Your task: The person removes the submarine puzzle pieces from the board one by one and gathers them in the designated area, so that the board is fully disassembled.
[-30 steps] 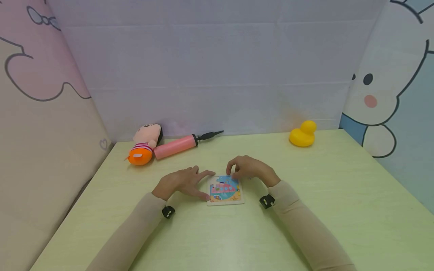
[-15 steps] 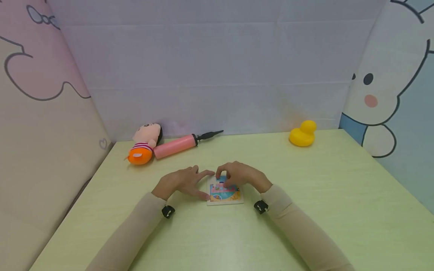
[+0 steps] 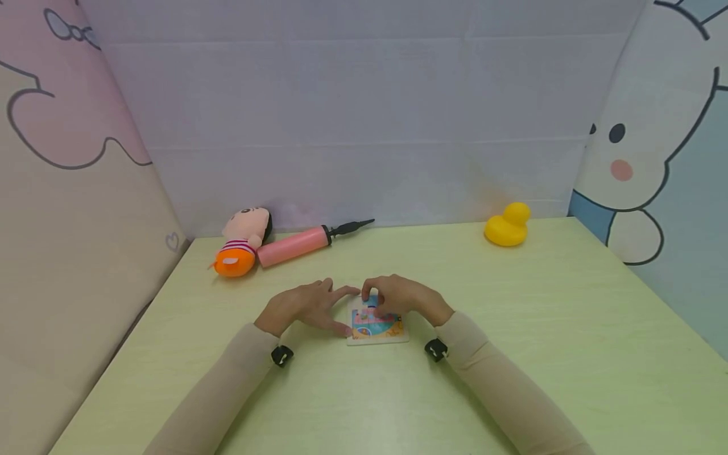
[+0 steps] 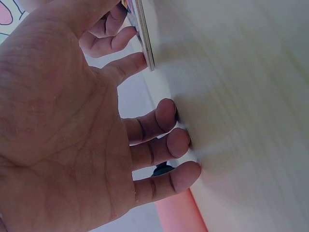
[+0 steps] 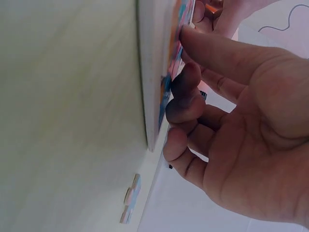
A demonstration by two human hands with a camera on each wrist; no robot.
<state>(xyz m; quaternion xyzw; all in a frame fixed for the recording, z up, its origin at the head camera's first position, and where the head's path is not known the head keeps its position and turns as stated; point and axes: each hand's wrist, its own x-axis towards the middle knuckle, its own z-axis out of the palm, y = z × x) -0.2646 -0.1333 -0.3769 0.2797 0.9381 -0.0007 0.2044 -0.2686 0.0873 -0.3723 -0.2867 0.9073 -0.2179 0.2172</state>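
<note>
A small square jigsaw puzzle (image 3: pixel 376 327) with a colourful sea picture lies on the table in its pale tray (image 3: pixel 378 343). My left hand (image 3: pixel 309 306) rests at its left side, forefinger at the far edge and thumb at the near left; the other fingertips touch the table in the left wrist view. Over the upper part bends my right hand (image 3: pixel 406 297), its curled forefinger and thumb pinching a blue puzzle piece (image 3: pixel 372 302) at the puzzle's surface. The right wrist view shows the thumb against the picture. Part of the puzzle's right side is hidden beneath this hand.
A loose puzzle piece (image 5: pixel 131 199) lies on the table beyond the tray in the right wrist view. At the back left are a plush doll (image 3: pixel 243 243) and a pink hand pump (image 3: pixel 296 246). A yellow rubber duck (image 3: pixel 508 226) sits back right.
My right hand has moved left and slightly nearer, from the puzzle's upper right corner to its upper middle, and has barely moved in the last half second. The left hand stays put.
</note>
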